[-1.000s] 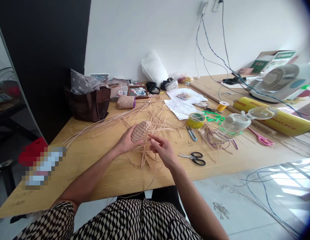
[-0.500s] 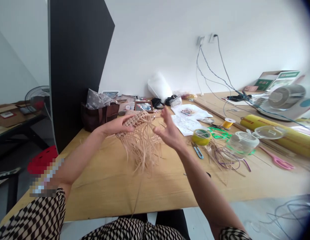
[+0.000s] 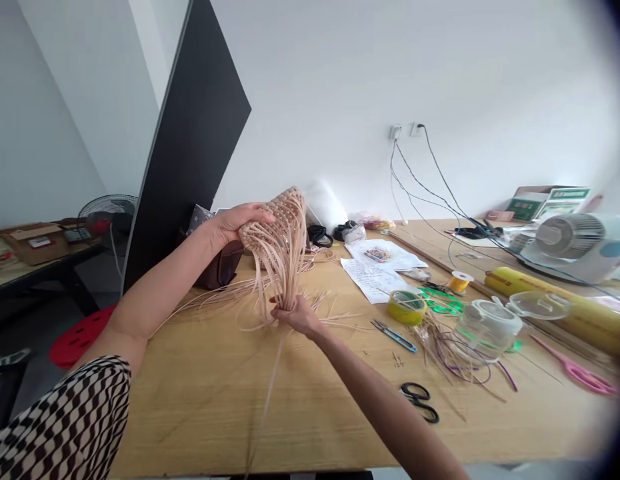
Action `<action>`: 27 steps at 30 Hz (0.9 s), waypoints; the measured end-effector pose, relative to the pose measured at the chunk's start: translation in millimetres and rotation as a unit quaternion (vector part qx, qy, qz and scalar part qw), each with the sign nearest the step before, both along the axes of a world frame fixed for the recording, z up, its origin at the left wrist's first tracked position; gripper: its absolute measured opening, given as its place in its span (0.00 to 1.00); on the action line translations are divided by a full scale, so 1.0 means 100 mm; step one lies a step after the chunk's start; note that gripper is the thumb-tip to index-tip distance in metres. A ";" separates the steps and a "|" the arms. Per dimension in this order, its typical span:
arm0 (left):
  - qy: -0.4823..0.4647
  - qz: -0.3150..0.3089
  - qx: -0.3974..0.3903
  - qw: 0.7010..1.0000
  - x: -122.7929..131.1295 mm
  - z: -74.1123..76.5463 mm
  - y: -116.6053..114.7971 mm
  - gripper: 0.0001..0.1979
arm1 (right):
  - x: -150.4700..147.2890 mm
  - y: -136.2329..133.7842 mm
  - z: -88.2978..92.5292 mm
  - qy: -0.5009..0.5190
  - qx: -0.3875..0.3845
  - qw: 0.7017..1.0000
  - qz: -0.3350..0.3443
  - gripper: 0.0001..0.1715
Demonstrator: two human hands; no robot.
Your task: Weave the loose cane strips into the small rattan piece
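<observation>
A beige woven piece with long loose strands is held up above the table. My left hand grips its woven part from the left, with fingers over the top edge. Lower down, my right hand is closed round the hanging strands, gathering them into a bundle. One strand trails from beneath my right hand toward the table's front edge. More loose strands lie on the table behind and to both sides of the bundle.
Right of my hands lie blue thread snips, black-handled scissors, yellow tape, a clear jar and pink scissors. Written papers lie farther back. A white fan stands at the right, a black panel at the left.
The woven piece has been lifted and tilted upward in my left hand. My right hand, apart from the strands earlier, has come down and closed round them. The camera view has shifted.
</observation>
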State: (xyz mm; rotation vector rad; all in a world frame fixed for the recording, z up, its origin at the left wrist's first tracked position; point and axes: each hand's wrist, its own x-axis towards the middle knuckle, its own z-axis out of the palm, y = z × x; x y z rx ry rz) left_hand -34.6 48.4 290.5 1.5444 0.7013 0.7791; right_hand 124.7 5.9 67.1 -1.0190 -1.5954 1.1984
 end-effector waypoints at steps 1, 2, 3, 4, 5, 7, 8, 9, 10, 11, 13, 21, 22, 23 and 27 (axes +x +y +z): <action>-0.015 0.026 0.008 1.000 -0.06 0.03 0.02 0.15 | 0.11 0.06 0.02 -0.014 0.007 1.000 -0.007 0.18; -0.030 0.058 0.015 0.998 -0.11 0.04 0.05 0.14 | 0.23 0.11 0.07 -0.028 0.016 0.999 -0.010 0.18; -0.046 0.094 0.022 0.994 -0.16 0.05 0.08 0.13 | 0.35 0.16 0.14 -0.041 0.024 0.999 -0.012 0.19; -0.060 0.130 0.027 0.989 -0.21 0.04 0.11 0.13 | 0.45 0.20 0.23 -0.062 0.035 0.997 -0.006 0.20; -0.069 0.161 0.031 0.984 -0.23 0.01 0.14 0.13 | 0.53 0.23 0.35 -0.078 0.060 0.995 0.012 0.21; -0.070 0.202 0.037 0.976 -0.22 -0.06 0.19 0.13 | 0.60 0.26 0.61 -0.075 0.137 0.987 0.046 0.31; -0.059 0.214 0.041 0.974 -0.18 -0.11 0.21 0.14 | 0.58 0.25 0.75 -0.060 0.183 0.981 0.032 0.38; -0.048 0.229 0.051 0.971 -0.13 -0.16 0.22 0.16 | 0.53 0.23 0.88 -0.044 0.229 0.972 -0.011 0.46; -0.037 0.241 0.061 0.968 -0.07 -0.20 0.22 0.17 | 0.45 0.19 1.00 -0.039 0.270 0.960 -0.068 0.53; -0.025 0.248 0.067 0.966 -0.01 -0.24 0.22 0.20 | 0.36 0.14 1.09 -0.048 0.306 0.942 -0.133 0.60; -0.017 0.236 0.055 0.970 0.12 -0.29 0.21 0.22 | 0.15 0.05 1.20 -0.114 0.363 0.899 -0.216 0.70; -0.045 0.108 -0.143 0.983 0.15 -0.30 0.04 0.09 | 0.03 0.20 0.88 -0.278 0.340 0.834 -0.333 0.58; -0.047 0.102 -0.155 0.982 0.09 -0.31 0.03 0.10 | 0.11 0.26 0.83 -0.305 0.315 0.838 -0.324 0.54; -0.050 0.101 -0.163 0.980 0.02 -0.32 0.02 0.10 | 0.20 0.32 0.78 -0.339 0.287 0.842 -0.306 0.48; -0.077 0.138 -0.155 0.975 -0.33 -0.38 0.02 0.11 | 0.57 0.47 0.68 -0.453 0.198 0.843 -0.212 0.14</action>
